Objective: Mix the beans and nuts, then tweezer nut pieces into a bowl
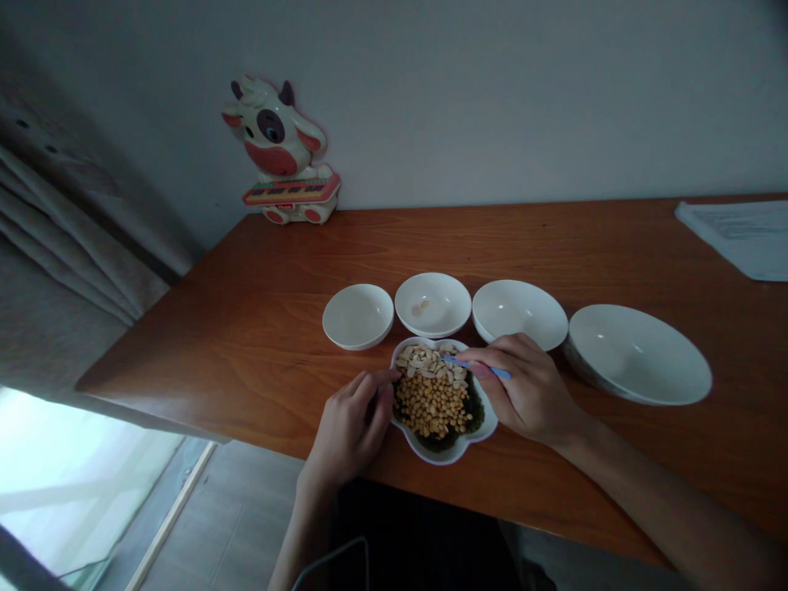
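A white scalloped bowl point(444, 456) stands near the table's front edge. In it lie pale pumpkin seeds point(423, 358) at the back, yellow split beans point(434, 404) in the middle, and small dark green beans point(477, 408) along the right and front. My left hand point(352, 424) is curled at the bowl's left rim, index fingertip and thumb against it. Closed around slim blue tweezers point(500, 373), my right hand point(529, 390) reaches over the right rim. The tips of the tweezers are among the pumpkin seeds; whether they pinch one is too small to tell.
Behind stand four white bowls in a row: a small one point(357, 318), one with a few pale seeds inside point(440, 300), a wider one point(523, 308) and a large one point(640, 353). A cow toy with a keyboard point(289, 156) and papers point(748, 234) lie farther back.
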A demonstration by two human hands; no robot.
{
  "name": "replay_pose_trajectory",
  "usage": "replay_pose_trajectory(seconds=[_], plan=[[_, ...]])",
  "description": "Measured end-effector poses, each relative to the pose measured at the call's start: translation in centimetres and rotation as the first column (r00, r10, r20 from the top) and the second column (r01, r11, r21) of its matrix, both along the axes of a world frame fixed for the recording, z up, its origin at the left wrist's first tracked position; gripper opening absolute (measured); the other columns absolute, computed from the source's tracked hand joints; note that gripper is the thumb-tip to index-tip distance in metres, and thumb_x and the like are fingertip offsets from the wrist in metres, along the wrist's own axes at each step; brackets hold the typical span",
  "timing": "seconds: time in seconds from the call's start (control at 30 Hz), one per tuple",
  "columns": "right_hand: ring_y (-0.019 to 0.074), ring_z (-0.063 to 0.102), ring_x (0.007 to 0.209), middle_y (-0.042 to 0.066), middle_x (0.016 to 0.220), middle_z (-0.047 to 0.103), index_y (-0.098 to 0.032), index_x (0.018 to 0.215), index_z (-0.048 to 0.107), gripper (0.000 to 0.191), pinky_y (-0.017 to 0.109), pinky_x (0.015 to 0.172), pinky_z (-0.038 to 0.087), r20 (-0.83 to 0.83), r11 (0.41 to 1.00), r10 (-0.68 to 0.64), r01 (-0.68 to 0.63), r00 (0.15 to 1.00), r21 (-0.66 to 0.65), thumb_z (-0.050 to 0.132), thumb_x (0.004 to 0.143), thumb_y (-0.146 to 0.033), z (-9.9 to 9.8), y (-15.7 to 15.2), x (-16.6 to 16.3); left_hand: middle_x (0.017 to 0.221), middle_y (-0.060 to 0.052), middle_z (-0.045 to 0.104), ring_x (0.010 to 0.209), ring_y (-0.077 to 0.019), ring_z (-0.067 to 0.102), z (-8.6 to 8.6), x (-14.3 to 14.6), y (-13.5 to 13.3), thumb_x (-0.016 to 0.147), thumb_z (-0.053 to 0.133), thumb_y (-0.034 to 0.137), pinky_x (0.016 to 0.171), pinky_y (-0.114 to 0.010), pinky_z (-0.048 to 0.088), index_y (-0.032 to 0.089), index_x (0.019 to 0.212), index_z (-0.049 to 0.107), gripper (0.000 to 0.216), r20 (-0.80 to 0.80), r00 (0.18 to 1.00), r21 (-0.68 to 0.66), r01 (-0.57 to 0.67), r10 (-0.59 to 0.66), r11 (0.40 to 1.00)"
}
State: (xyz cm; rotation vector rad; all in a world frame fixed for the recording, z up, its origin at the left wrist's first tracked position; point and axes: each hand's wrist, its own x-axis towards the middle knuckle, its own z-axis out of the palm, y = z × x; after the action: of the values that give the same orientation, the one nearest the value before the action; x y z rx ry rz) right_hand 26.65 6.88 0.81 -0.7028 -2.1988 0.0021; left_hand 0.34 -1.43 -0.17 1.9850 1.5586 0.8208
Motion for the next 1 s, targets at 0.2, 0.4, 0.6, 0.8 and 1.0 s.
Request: replay_pose_trajectory(seconds=[0.2,0.4,0.6,0.8,1.0], plan=[[0.0160,0.059,0.073,0.005,0.086,0.072,-0.015,0.109,0.067,0.018,0.032,0.069,0.049,-0.073,0.998,0.017,-0.013,0.997,0.068,0.055,0.097,-0.012,0.06,-0.07,0.26,0.104,-0.005,0.069,0.092,-0.0175,0.069,0.06,-0.04,-0.02,0.108,0.043,0.027,0.082,-0.030,0.052,0.025,0.130,0.060,0.028,0.006,1.000,-0.002,0.004,-0.004,1.000],[0.0166,0.060,0.077,0.006,0.094,0.076,-0.016,0.114,0.066,0.023,0.031,0.072,0.051,-0.113,0.990,-0.041,0.056,0.993,0.133,0.050,0.098,-0.012,0.44,-0.02,0.63,0.104,-0.005,0.070,0.089,-0.0170,0.069,0.05,0.01,0.00,0.108,0.043,0.028,0.080,-0.030,0.052,0.024,0.128,0.060,0.026,0.001,1.000,0.010,0.000,0.000,1.000],[0.0165,0.062,0.076,0.003,0.090,0.075,-0.020,0.112,0.066,0.023,0.031,0.073,0.051,-0.098,0.975,-0.153,0.167,0.983,0.148,0.051,0.098,-0.012,0.50,0.48,0.64,0.103,-0.005,0.070,0.089,-0.0175,0.069,0.22,-0.01,-0.06,0.108,0.043,0.028,0.080,-0.030,0.052,0.023,0.128,0.060,0.027,0.002,1.000,0.001,-0.002,0.002,1.000],[0.0190,0.066,0.082,0.004,0.099,0.078,-0.023,0.120,0.064,0.027,0.035,0.077,0.052,-0.091,0.988,-0.129,0.136,0.987,0.073,0.053,0.097,-0.013,0.12,0.56,0.78,0.101,-0.005,0.070,0.087,-0.0171,0.069,0.28,0.09,-0.03,0.107,0.043,0.027,0.078,-0.029,0.052,0.023,0.127,0.060,0.026,0.000,1.000,-0.003,-0.004,0.004,1.000],[0.0196,0.068,0.083,0.003,0.101,0.079,-0.025,0.117,0.064,0.026,0.037,0.075,0.050,-0.091,0.993,-0.117,0.120,0.989,0.024,0.051,0.098,-0.014,0.18,0.46,0.83,0.102,-0.005,0.070,0.087,-0.0174,0.069,0.22,0.08,0.01,0.107,0.043,0.028,0.079,-0.029,0.052,0.023,0.127,0.060,0.027,-0.001,1.000,0.005,0.000,0.000,1.000]])
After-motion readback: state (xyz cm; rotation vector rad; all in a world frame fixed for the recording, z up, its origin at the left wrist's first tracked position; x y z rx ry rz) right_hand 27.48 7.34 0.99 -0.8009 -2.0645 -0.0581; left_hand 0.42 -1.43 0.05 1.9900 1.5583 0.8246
